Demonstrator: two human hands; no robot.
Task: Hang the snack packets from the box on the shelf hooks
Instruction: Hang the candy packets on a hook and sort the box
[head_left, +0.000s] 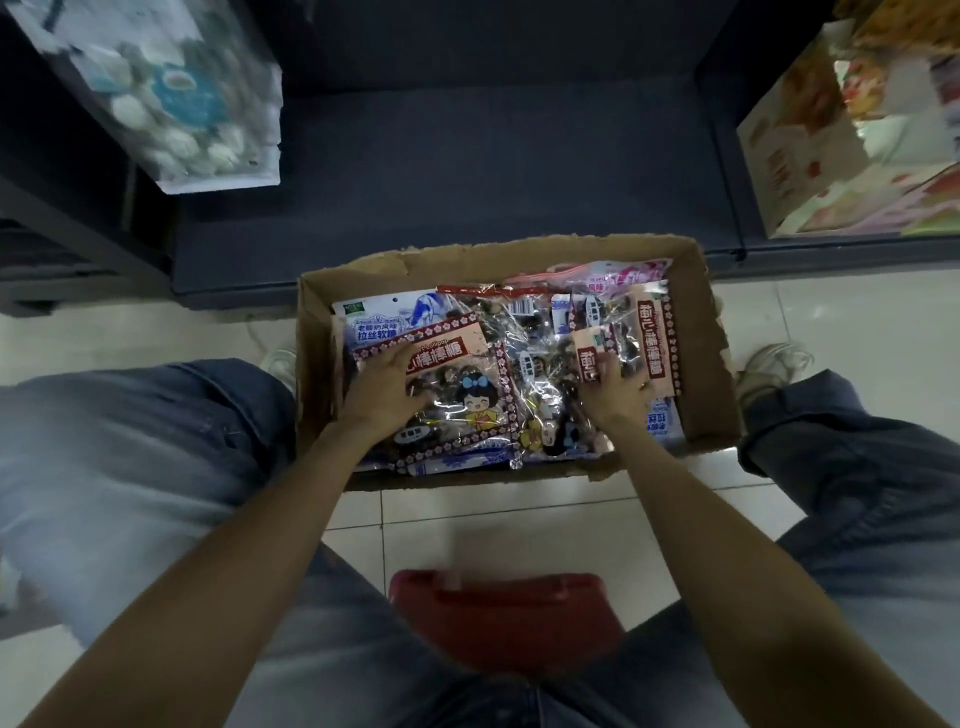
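Pale floor tiles carry an open cardboard box before a dark shelf base. Inside lie snack packets. Left hand lies flat, fingers relaxed, on a lollipop packet; right hand fingers curl on another packet's edge.

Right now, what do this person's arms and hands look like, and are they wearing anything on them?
Both forearms are bare, with no sleeves in view. The left hand and right hand wear no gloves; no watch or bracelet shows. Blue jeans cover the legs.
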